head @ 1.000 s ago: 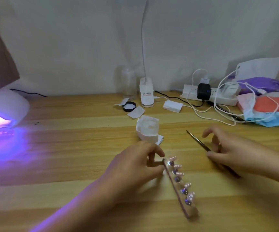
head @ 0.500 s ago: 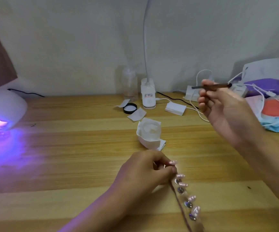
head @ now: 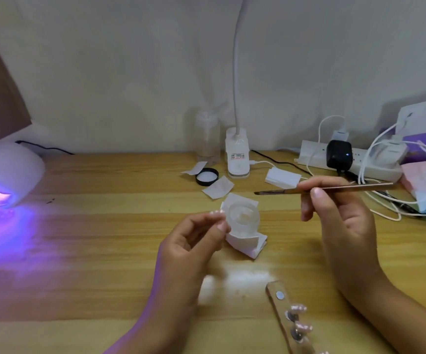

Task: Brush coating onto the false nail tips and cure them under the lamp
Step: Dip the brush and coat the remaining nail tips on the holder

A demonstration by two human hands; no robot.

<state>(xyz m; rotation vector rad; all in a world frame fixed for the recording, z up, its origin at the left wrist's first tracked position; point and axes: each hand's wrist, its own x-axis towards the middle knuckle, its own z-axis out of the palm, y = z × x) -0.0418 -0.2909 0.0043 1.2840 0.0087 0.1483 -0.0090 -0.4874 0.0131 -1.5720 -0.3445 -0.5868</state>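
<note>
Pinching what seems a single nail tip (head: 216,213) in the left hand (head: 191,244) above the table (head: 104,251); gripping the brush (head: 283,191) level in curled right hand (head: 344,215) fingers (head: 306,205); holder strip (head: 273,290) lying in front, lamp (head: 7,169) glowing far left.

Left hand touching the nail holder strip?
Apart. Head view shows bare table between the left hand and the holder strip; the hand pinches one nail tip.

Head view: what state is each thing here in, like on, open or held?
curing lamp: on, glowing purple.
brush: held level by right hand, bristles pointing left.
left hand: pinching one false nail tip.
clear jar: open, no lid.
holder strip: lying flat, far-end mount bare.
black lid: off, on table.
</note>
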